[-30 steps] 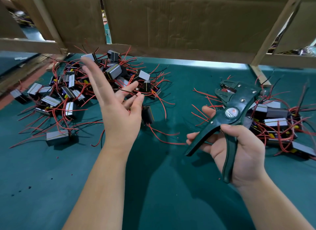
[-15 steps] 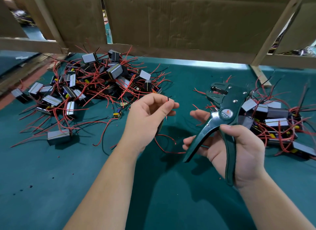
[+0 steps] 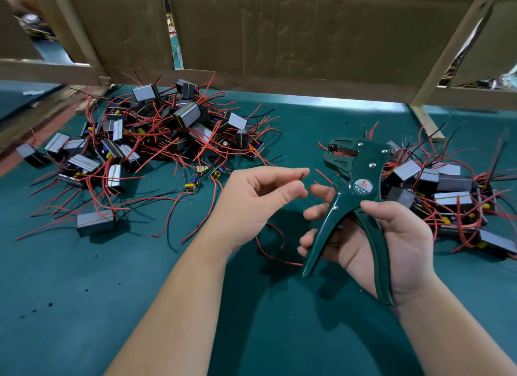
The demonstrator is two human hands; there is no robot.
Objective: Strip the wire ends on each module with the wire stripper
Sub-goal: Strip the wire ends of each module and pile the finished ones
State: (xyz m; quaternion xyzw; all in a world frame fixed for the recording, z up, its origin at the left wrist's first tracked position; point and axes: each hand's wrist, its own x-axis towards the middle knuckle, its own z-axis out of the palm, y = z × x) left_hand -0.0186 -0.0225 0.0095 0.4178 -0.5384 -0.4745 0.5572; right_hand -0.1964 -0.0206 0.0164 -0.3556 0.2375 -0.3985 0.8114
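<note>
R hand grip closed round dark green metal wire stripper, handles spread, head up, over worktop centre-right. L hand pinches thin dark wire end betw. thumb & forefinger, just beside stripper head, apart. Red wire trails below. Grey box modules w/ red leads: pile far-left, pile right edge.
</note>
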